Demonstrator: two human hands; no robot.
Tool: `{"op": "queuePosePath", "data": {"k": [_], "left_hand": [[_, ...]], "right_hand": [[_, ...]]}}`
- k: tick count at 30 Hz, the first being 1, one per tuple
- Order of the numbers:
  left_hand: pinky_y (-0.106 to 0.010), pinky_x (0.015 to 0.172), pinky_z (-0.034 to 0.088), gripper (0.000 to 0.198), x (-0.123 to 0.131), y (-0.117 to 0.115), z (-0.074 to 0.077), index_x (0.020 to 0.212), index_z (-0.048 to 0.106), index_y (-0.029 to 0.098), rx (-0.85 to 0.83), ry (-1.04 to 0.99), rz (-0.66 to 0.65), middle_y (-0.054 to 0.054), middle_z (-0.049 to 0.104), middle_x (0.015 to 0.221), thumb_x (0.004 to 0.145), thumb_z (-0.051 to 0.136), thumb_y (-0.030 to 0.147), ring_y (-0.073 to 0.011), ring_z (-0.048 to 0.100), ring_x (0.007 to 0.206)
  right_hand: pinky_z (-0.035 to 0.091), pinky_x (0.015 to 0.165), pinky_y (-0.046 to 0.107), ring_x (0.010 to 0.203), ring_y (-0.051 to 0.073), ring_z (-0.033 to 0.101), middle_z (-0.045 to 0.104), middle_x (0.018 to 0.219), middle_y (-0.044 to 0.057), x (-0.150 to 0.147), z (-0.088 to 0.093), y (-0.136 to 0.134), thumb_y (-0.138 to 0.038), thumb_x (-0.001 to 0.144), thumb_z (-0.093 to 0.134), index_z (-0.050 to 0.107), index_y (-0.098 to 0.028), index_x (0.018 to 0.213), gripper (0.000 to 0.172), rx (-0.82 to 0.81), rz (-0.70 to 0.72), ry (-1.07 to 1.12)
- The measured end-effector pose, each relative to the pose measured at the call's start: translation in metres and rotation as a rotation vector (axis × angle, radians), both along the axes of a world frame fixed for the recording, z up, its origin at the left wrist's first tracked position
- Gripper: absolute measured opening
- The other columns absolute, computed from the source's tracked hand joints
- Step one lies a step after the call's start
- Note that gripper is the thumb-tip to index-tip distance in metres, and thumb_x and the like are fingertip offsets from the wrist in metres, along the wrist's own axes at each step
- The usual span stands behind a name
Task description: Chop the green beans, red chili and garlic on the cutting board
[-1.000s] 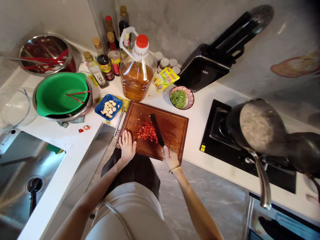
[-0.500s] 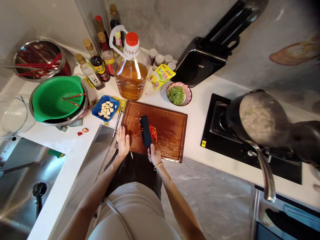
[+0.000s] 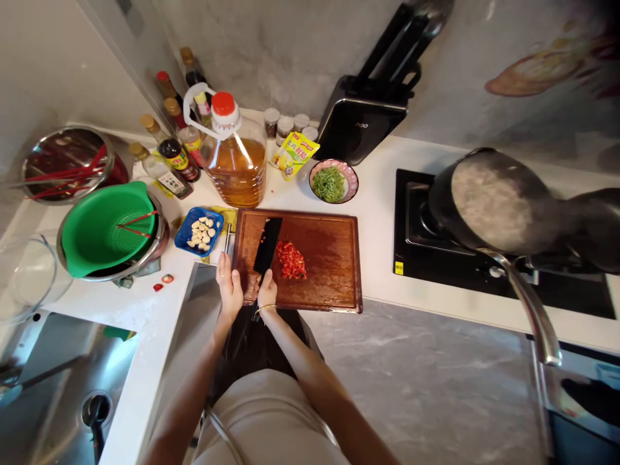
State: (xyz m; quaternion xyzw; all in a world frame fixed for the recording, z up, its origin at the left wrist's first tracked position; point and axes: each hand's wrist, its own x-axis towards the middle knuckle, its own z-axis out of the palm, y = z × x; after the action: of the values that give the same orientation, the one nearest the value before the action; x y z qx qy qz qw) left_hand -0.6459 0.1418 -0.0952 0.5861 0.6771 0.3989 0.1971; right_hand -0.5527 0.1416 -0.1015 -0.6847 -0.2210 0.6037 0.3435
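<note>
My right hand [image 3: 267, 292] is closed round the handle of a black cleaver [image 3: 268, 247], whose blade points away from me over the left part of the wooden cutting board [image 3: 329, 258]. Just right of the blade lies a heap of chopped red chili [image 3: 291, 260]. At the board's near left corner, my left hand [image 3: 229, 284] is held with its fingers stretched and its thumb apart, holding nothing. A blue tray [image 3: 198, 231] of peeled garlic cloves [image 3: 202, 232] stands beyond that hand, left of the board.
Behind the board stand a large oil jug [image 3: 237, 171], a yellow packet [image 3: 295, 155], a bowl of chopped greens [image 3: 333, 182] and a knife block [image 3: 361, 123]. A steaming pan [image 3: 494, 200] sits on the stove at right. At left are a green colander [image 3: 104, 226] and the sink [image 3: 53, 374].
The cleaver and my right hand have moved left, off the chili, which now shows as a whole heap. My left hand has shifted slightly and stays open. The camera view has turned.
</note>
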Motion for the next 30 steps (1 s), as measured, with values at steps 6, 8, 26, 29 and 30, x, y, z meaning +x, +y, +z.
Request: {"op": "queuePosePath", "data": {"k": [6, 8, 26, 29, 30], "left_hand": [[-0.041, 0.115, 0.023, 0.048, 0.004, 0.005, -0.006, 0.141, 0.035, 0.020, 0.001, -0.086, -0.124, -0.011, 0.032, 0.148, 0.096, 0.031, 0.036, -0.0195, 0.027, 0.138], [-0.041, 0.114, 0.024, 0.046, 0.010, 0.007, -0.006, 0.140, 0.036, 0.022, 0.005, -0.126, -0.198, -0.010, 0.035, 0.146, 0.096, 0.033, 0.035, -0.0196, 0.029, 0.137], [-0.027, 0.078, 0.048, 0.039, 0.091, 0.148, -0.002, 0.117, 0.052, 0.016, 0.006, -0.598, -0.135, -0.007, 0.063, 0.092, 0.092, 0.041, 0.044, -0.0129, 0.060, 0.081], [-0.025, 0.073, 0.046, 0.035, 0.098, 0.156, -0.017, 0.111, 0.051, 0.015, 0.006, -0.574, -0.022, -0.004, 0.059, 0.084, 0.088, 0.049, 0.042, -0.0115, 0.057, 0.074], [-0.024, 0.073, 0.046, 0.034, 0.099, 0.158, -0.020, 0.110, 0.051, 0.015, 0.020, -0.565, 0.005, -0.004, 0.058, 0.084, 0.088, 0.051, 0.041, -0.0115, 0.056, 0.074]], "right_hand": [[0.024, 0.030, 0.019, 0.029, 0.006, 0.028, 0.032, 0.042, -0.010, 0.026, 0.007, -0.034, -0.077, 0.079, 0.026, 0.038, -0.023, 0.069, 0.056, -0.057, -0.469, 0.245], [0.023, 0.030, 0.018, 0.029, 0.005, 0.028, 0.033, 0.043, -0.011, 0.043, 0.022, -0.043, -0.079, 0.075, 0.030, 0.040, -0.022, 0.071, 0.058, -0.064, -0.424, 0.306], [0.045, 0.081, 0.032, 0.093, 0.025, 0.065, 0.070, 0.097, 0.015, 0.205, 0.093, 0.086, -0.062, 0.091, 0.014, 0.069, -0.015, 0.095, 0.072, 0.040, 1.234, -1.093], [0.046, 0.081, 0.034, 0.095, 0.026, 0.065, 0.070, 0.098, 0.015, 0.207, 0.095, 0.096, -0.066, 0.089, 0.013, 0.069, -0.016, 0.096, 0.075, 0.026, 1.272, -1.131], [0.046, 0.081, 0.034, 0.095, 0.026, 0.065, 0.070, 0.098, 0.016, 0.208, 0.094, 0.098, -0.067, 0.088, 0.013, 0.069, -0.016, 0.096, 0.077, 0.017, 1.265, -1.139]]}}
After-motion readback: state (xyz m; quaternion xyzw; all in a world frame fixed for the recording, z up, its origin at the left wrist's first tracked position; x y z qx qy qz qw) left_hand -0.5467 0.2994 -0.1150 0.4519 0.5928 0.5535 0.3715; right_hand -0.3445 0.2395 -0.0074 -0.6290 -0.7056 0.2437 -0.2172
